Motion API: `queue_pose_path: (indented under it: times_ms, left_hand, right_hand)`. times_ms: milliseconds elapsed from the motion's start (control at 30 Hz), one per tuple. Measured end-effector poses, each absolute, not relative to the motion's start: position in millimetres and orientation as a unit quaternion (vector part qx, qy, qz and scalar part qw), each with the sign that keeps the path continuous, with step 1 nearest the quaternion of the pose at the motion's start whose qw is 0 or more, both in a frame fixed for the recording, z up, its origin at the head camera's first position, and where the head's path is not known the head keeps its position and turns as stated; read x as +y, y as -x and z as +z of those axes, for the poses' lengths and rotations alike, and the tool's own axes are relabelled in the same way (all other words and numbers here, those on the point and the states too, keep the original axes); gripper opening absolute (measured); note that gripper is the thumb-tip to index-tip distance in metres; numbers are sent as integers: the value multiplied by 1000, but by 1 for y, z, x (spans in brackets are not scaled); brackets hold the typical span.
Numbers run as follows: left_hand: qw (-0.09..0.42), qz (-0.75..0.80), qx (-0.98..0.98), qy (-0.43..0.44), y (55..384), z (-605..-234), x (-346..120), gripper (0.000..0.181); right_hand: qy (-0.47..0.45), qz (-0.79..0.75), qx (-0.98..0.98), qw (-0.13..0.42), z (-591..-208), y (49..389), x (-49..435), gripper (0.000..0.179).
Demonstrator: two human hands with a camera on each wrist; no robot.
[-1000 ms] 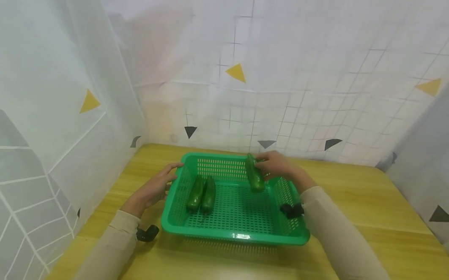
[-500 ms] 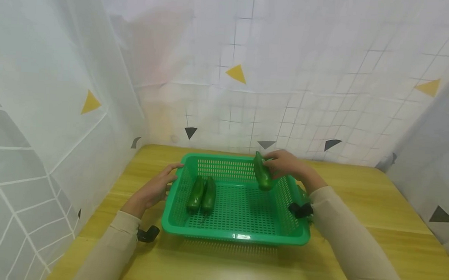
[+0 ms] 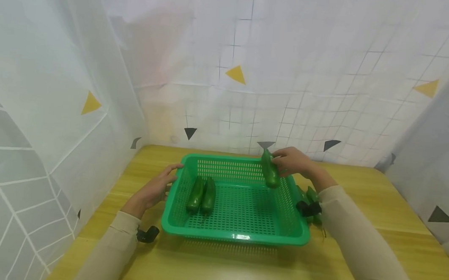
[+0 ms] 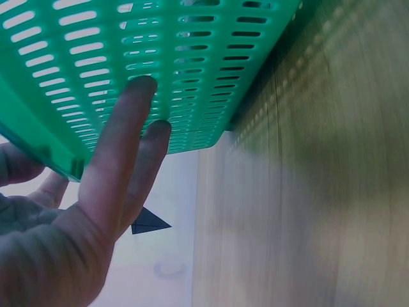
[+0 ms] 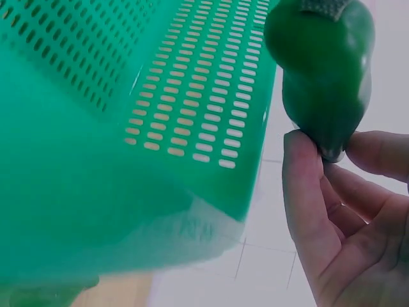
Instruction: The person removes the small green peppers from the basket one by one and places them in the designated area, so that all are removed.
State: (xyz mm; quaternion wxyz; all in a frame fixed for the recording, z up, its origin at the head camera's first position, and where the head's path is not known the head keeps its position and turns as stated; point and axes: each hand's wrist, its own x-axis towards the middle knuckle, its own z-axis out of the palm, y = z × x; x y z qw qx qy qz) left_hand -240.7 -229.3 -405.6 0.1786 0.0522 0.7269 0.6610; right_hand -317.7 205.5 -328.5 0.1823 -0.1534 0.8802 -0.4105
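Note:
In the head view my right hand (image 3: 295, 161) holds a green pepper (image 3: 270, 173) above the right part of the green plastic basket (image 3: 219, 235), near its far right corner. The right wrist view shows the fingertips and thumb pinching the lower, tapered end of that pepper (image 5: 323, 83). My left hand (image 3: 154, 190) is at the basket's left side, its index finger at the rim. Seen from the left wrist, two fairly straight fingers (image 4: 124, 150) lie against the slotted outer wall. Inside the basket, two green peppers (image 3: 201, 196) lie side by side at the left.
Beyond the basket's right wall, more green peppers (image 3: 313, 194) lie on the wooden table (image 3: 362, 198), partly hidden by the right sleeve and a black wrist piece (image 3: 308, 208). A white patterned sheet (image 3: 289, 75) hangs behind the table and at both sides.
My right hand has carried the pepper rightward and slightly up, toward the basket's right wall. More of the peppers outside the basket now show. The left hand and basket have stayed put.

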Motion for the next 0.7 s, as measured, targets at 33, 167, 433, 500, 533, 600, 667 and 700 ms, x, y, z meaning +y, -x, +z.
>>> queue_pose_path:
  times_ms: [33,167,433,500,533,600,667,700]
  left_hand:
    - [178,661,727,-53,241,-406,-229,54]
    - [180,659,728,-55,240,-406,-230,54]
    - [181,658,729,-56,240,-405,-229,55]
    - [181,659,728,-54,240,-406,-229,55]
    - [180,659,729,-52,240,-406,-229,56]
    - [180,659,729,-50,240,-406,-229,56]
    - [181,659,728,-49,240,-406,-229,57]
    - [182,660,728,-50,240,-406,-229,57]
  right_hand:
    - [153,-411,880,184,-328,317,207,47]
    - [150,-412,880,184,-326,316,214,47]
    - [135,-421,880,172,-330,311,228,47]
    - [131,-427,878,172,-330,311,231,48]
    - [132,-430,877,170,-330,311,233,48]
    - [131,-433,876,167,-330,310,235,48]
    - [130,-433,877,163,-329,307,237,48]
    - [126,-434,878,161,-329,306,238,48]
